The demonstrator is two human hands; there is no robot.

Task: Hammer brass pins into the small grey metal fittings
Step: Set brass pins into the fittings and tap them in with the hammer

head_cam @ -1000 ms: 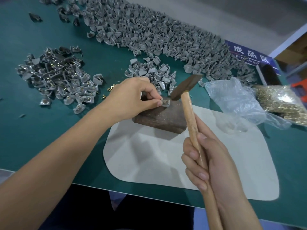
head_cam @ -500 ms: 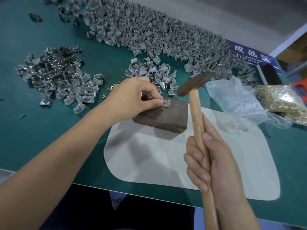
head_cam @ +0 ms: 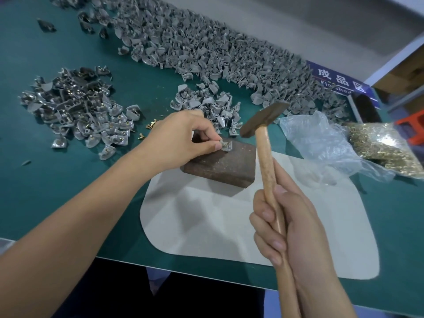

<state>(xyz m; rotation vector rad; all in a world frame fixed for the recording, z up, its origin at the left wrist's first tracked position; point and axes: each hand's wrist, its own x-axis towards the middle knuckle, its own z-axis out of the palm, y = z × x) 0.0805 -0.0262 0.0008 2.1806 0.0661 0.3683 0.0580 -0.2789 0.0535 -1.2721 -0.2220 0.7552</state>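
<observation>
One hammer (head_cam: 263, 121), one dark block (head_cam: 223, 165), one grey mat (head_cam: 252, 226), one blue sign (head_cam: 339, 82). Two plastic bags: clear bag (head_cam: 319, 143), bag of brass pins (head_cam: 385, 145). Three fitting piles, too many to count: far pile (head_cam: 206, 49), left pile (head_cam: 75, 111), middle pile (head_cam: 206, 104); about six loose pins (head_cam: 150, 127).

- A small-parts assembly workshop.
- Heaps of grey metal fittings (head_cam: 206, 49) cover the green tabletop (head_cam: 68, 180).
- A bag of brass pins (head_cam: 385, 145) lies nearby.
- A blue sign (head_cam: 339, 81) reads "Finished".

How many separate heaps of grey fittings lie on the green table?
3: a long heap along the far edge, a small heap behind the left hand, and a pinned heap at left.
</observation>
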